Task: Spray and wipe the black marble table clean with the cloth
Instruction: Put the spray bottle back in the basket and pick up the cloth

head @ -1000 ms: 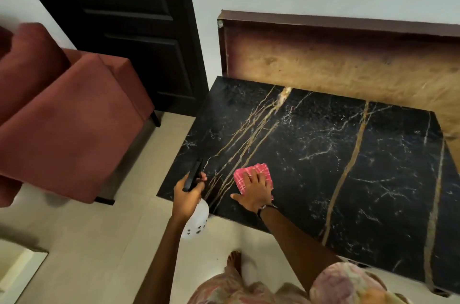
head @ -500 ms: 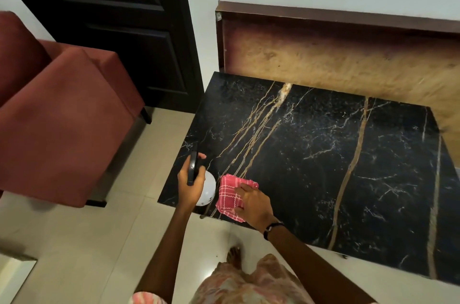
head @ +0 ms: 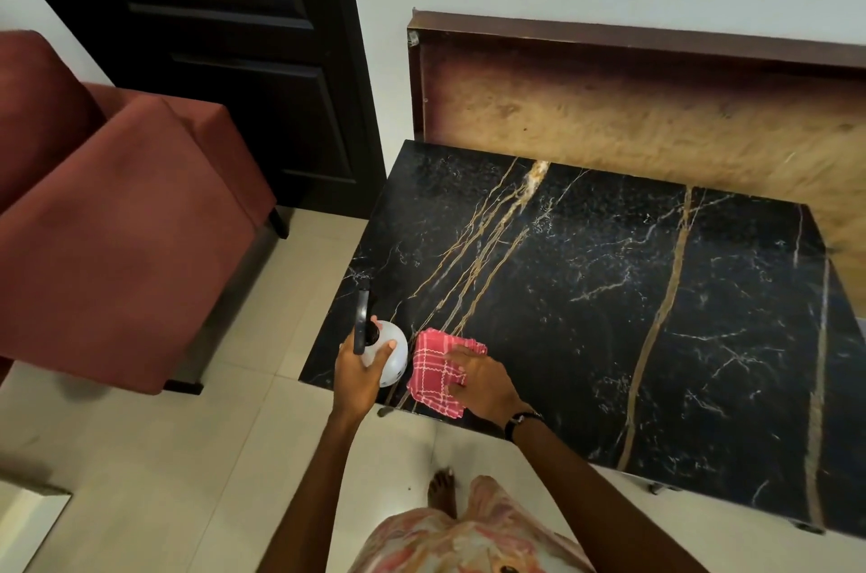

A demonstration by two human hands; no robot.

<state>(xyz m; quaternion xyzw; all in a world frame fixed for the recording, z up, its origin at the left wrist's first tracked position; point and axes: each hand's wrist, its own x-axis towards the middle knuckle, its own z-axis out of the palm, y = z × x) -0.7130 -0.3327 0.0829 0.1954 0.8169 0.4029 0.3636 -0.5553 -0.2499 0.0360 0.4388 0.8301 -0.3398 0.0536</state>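
Head view: left hand [head: 357, 378] grips white round spray bottle [head: 390, 353] with black trigger head, fingers curled round its neck, over the near-left corner of the black marble table with gold veins [head: 609, 305]. Right hand [head: 480, 380] presses red-and-white checked cloth [head: 435, 368] flat on that corner, fingers spread, cloth just beside bottle. Maroon upholstered chair [head: 117, 216] left, dark door [head: 225, 47] behind.

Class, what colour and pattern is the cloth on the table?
Red with a white check; the cloth shows in the head view.
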